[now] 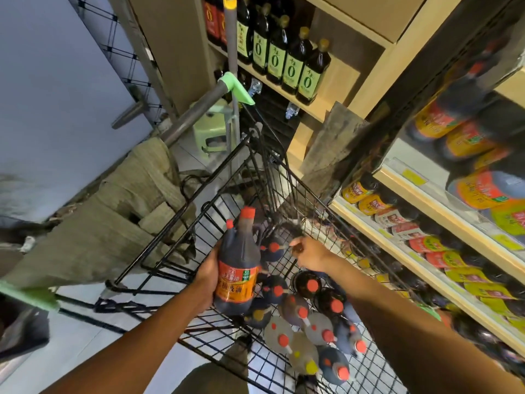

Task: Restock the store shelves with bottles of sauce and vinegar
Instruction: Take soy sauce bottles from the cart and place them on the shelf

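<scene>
Packed bottles [301, 314] at cart's [181, 223] right; bare wire left.

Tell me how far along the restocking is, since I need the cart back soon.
Done: the shelves on the right already hold rows of labelled bottles. In hand: the left hand grips a dark sauce bottle lifted above the cart, while the right hand reaches into the basket. Left: over a dozen dark and pale bottles remain in the cart.

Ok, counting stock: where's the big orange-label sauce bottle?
Head view, lower centre: the left hand holds the sauce bottle upright over the black wire cart.
</scene>
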`<action>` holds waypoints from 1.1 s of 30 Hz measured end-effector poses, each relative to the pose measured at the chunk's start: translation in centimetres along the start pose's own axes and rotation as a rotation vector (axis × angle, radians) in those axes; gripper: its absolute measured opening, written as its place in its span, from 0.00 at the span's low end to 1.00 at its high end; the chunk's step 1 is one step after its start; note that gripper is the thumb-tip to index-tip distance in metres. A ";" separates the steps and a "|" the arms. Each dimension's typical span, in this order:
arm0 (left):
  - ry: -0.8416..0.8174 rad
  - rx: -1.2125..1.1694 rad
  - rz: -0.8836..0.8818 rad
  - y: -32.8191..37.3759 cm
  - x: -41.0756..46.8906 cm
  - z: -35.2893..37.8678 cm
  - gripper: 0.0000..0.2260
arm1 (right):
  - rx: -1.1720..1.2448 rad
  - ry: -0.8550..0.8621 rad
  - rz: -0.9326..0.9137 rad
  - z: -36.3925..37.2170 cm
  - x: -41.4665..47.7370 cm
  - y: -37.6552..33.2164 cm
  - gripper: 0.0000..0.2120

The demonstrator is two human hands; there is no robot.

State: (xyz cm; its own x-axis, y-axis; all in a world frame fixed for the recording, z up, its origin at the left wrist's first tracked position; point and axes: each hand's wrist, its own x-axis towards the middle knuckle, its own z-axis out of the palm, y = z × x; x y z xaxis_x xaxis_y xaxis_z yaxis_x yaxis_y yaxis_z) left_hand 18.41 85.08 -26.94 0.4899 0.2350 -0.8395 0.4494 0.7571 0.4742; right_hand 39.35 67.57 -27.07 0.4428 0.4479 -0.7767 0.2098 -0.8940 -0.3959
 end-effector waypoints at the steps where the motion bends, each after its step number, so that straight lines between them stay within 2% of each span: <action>1: 0.007 -0.009 -0.005 -0.1 0.0 -0.3 0.25 | -0.067 -0.009 0.002 0.6 0.6 0.2 0.14; 4: 0.010 0.000 0.004 -0.3 -0.3 -1.3 0.24 | -0.205 -0.008 -0.001 1.9 2.4 0.2 0.17; 7: 0.007 0.014 -0.019 -0.3 -0.7 -1.9 0.26 | -0.205 -0.008 -0.018 3.0 3.8 -0.3 0.23; 13: 0.026 -0.022 -0.047 -0.6 -1.2 -2.9 0.33 | -0.233 -0.003 -0.078 4.8 6.3 -0.9 0.17; 19: 0.006 -0.008 -0.058 -1.2 -1.5 -4.0 0.34 | -0.363 0.046 -0.019 6.3 8.0 -1.1 0.19; 23: -0.038 0.024 -0.032 -1.6 -1.6 -4.3 0.35 | -0.289 0.044 -0.059 6.6 8.1 -0.8 0.19; 27: -0.058 0.064 -0.025 -1.4 -1.5 -3.9 0.31 | -0.293 0.149 -0.095 5.9 6.8 0.0 0.11; 30: -0.061 0.074 -0.018 -1.1 -1.1 -3.1 0.31 | -0.341 0.155 -0.188 3.3 4.5 0.9 0.12; 33: -0.053 0.064 -0.012 -0.6 -1.0 -1.8 0.34 | -0.177 0.256 -0.295 -0.1 0.7 1.6 0.14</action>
State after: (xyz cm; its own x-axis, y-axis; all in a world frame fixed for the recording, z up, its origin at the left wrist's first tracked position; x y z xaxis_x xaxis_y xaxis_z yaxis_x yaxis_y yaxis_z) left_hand 16.31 85.43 -26.85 0.5223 0.1924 -0.8308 0.5015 0.7186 0.4817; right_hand 40.11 66.44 -28.15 0.5384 0.6875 -0.4874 0.4962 -0.7261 -0.4760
